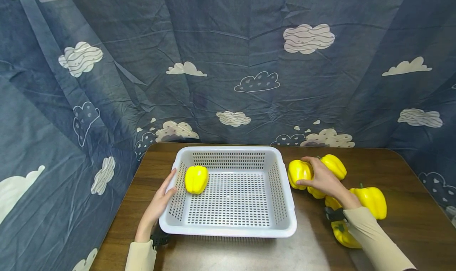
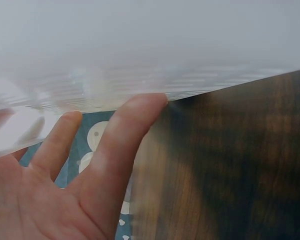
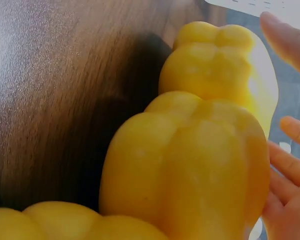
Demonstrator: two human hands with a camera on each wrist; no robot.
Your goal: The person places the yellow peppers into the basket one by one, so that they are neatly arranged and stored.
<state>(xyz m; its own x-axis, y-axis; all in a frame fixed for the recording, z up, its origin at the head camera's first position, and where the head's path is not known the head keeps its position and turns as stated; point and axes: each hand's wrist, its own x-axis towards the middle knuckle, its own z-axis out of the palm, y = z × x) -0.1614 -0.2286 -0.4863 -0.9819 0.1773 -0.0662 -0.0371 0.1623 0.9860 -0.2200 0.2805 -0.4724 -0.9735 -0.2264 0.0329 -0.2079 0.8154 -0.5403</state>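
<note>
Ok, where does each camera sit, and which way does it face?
Head: on the head, facing forward and down at basket, peppers, table and cloth; left hand, right hand and sleeves show.
Left wrist: on that wrist, facing the basket's outer side and table; part of the left hand shows.
Right wrist: on that wrist, facing peppers and table, a bit of basket at top; part of the right hand shows at the right edge.
Shared: head and right wrist both show peppers and the right hand.

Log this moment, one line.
Left hand: touching left side of basket | Right hand: spread at yellow pepper beside basket | Basket: one pepper inside | Farther right: other peppers
</note>
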